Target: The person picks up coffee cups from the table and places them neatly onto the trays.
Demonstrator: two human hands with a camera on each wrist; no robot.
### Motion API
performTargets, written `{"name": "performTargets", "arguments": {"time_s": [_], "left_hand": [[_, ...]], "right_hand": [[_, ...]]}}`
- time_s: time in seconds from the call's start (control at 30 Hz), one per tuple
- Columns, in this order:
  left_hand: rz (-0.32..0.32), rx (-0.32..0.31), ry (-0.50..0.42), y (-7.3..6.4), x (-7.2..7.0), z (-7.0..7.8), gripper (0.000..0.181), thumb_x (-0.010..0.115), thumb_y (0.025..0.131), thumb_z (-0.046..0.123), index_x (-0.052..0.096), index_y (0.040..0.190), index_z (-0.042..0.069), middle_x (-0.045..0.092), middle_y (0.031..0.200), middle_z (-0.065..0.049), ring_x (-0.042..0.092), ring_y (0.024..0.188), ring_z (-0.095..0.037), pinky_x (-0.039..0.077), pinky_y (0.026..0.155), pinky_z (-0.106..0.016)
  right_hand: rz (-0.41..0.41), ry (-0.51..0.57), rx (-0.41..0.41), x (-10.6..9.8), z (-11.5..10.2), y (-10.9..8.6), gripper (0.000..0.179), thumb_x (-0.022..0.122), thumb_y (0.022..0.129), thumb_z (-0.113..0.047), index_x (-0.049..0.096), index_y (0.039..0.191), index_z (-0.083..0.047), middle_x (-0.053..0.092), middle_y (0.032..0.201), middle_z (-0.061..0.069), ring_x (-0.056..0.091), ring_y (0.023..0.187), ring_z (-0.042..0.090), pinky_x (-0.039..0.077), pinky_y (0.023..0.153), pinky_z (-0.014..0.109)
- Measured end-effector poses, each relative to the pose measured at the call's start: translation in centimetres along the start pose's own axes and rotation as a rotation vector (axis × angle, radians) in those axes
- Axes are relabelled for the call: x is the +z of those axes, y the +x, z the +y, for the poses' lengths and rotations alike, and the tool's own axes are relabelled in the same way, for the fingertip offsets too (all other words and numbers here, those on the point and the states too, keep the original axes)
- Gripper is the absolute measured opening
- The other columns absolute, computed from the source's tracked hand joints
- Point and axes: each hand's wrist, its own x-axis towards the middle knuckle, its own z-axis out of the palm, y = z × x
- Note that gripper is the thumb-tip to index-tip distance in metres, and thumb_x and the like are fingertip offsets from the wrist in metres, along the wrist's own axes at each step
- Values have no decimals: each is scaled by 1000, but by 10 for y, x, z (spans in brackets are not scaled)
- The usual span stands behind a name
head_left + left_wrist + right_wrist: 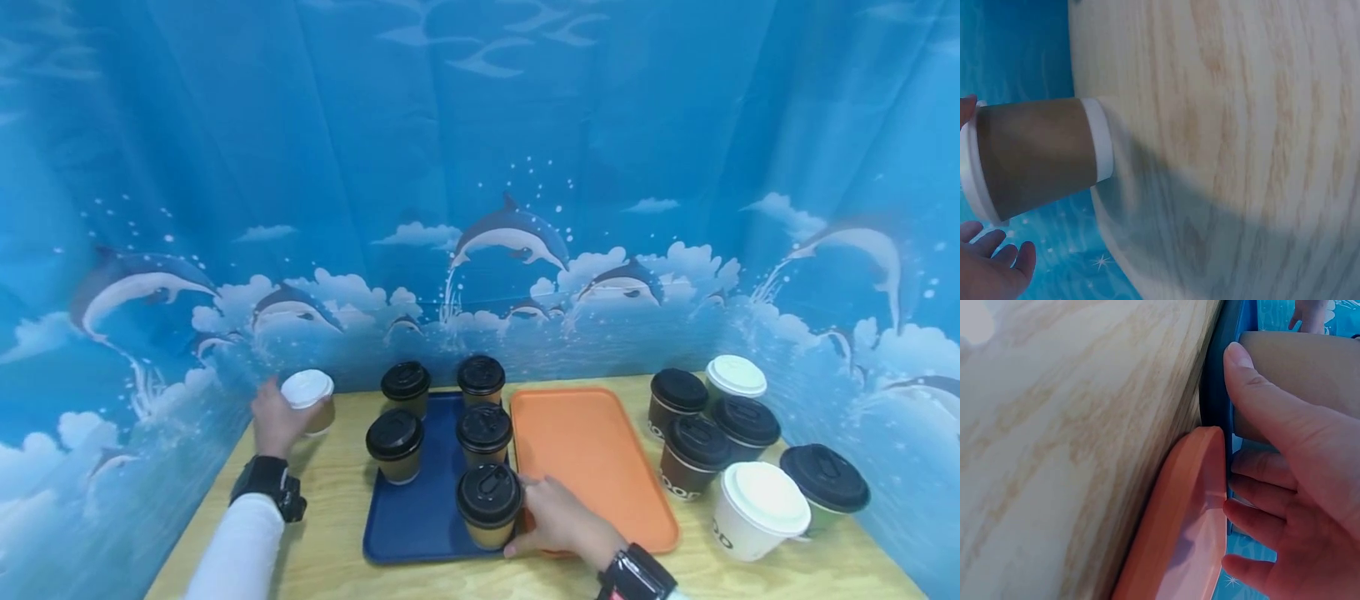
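My left hand (279,421) is at a brown paper cup with a white lid (307,389) on the far left of the table. In the left wrist view, the fingers (997,253) are loosely bent and apart from this cup (1038,159), with a thumb or fingertip by the lid rim. My right hand (558,517) is beside a black-lidded kraft cup (489,504) at the front of the blue tray (420,533). In the right wrist view, its thumb (1254,375) lies along that cup's side near the tray rim, the other fingers spread.
Several more black-lidded cups (395,442) stand on the blue tray. An orange tray (592,467) lies right against it. At the right end of the table (322,533) several cups (693,454) and a white lidded tub (757,512) are grouped. A dolphin-print curtain (480,167) encloses the back and sides.
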Motion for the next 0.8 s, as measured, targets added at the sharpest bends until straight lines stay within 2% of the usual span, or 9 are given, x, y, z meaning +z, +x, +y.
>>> {"name": "performTargets", "arguments": {"time_s": [0.07,0.17,0.3,0.4,0.53,0.67,0.8], "left_hand": [[-5,-19,-21,0,5,-1,101,86,77,27,29,147,-17,38,140,-44,34,131,-61,34,106,-70],[29,-30,-45,1,11,-4,96,86,76,24,33,146,-15,43,137,-42,40,128,-59,36,105,-69],[81,38,-47,4,19,-5,88,87,75,21,41,140,-15,48,131,-41,46,121,-57,38,101,-68],[107,81,-37,0,13,-8,86,86,74,21,44,138,-16,50,129,-41,48,119,-57,40,100,-67],[112,101,-66,-8,6,-6,83,85,74,19,45,137,-17,50,129,-41,49,118,-56,41,99,-66],[78,130,-144,-22,0,-2,80,85,74,15,45,136,-17,52,127,-39,52,116,-54,43,98,-64],[33,191,-203,-42,-11,2,77,86,73,10,46,135,-13,54,127,-36,54,116,-50,44,98,-61]], "right_hand": [[-11,6,17,-1,1,-1,78,93,65,-42,65,136,-25,62,140,10,62,122,30,44,101,64],[-25,5,23,-1,2,-1,78,93,65,-41,65,136,-24,61,142,9,60,126,30,42,103,66],[-35,-2,36,-2,4,0,79,94,64,-39,65,136,-22,60,143,10,59,128,32,41,103,67],[-41,4,28,-2,1,1,79,94,64,-38,65,136,-22,60,143,11,59,127,33,42,103,67],[-46,22,18,-2,0,2,79,94,65,-38,64,136,-20,60,142,12,59,127,34,42,104,65],[-51,44,14,-3,2,2,80,93,66,-37,64,137,-18,58,144,15,59,128,35,42,106,62],[-41,51,0,-3,5,1,79,93,67,-38,64,137,-16,58,144,17,62,123,32,48,104,51]]}}
